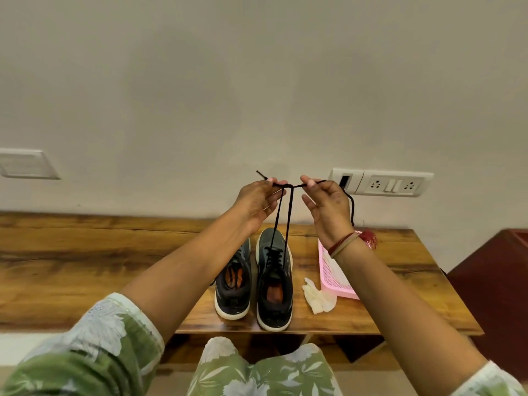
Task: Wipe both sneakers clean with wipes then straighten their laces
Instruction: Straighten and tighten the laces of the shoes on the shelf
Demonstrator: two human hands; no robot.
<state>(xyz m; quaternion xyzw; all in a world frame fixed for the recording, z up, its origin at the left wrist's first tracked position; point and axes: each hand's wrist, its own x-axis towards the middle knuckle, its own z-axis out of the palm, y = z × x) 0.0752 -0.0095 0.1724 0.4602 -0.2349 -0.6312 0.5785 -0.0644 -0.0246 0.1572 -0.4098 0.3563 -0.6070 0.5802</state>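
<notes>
**While both hands are drawing a lace taut above a wooden table**

As the lace (281,221) is being held up in front of the wall (257,81), the left hand (258,200) is pinching one black end between thumb and forefinger, its other fingers loosely curled. The right hand (328,207) is pinching the other end in the same way, and a tail is hanging down behind its wrist. Two strands are running straight down from between the hands to the sneaker (274,281), which is standing upright on the table (85,267) with its toe toward the wall. A second sneaker (233,287) is standing just beside it, parallel, partly hidden by the left forearm.

The table, glossy brown with bold grain, is running along the plain pale wall. A pink mesh tray (334,284) is lying to the right of the sneakers, and a crumpled white piece (318,297), wipe or glove, cannot tell, is lying just beside the tray's near corner. A socket plate (383,182) is sitting on the wall behind the right hand, a blank plate (25,164) far to the left. A dark red cabinet (500,281) is standing past the table's right end.
</notes>
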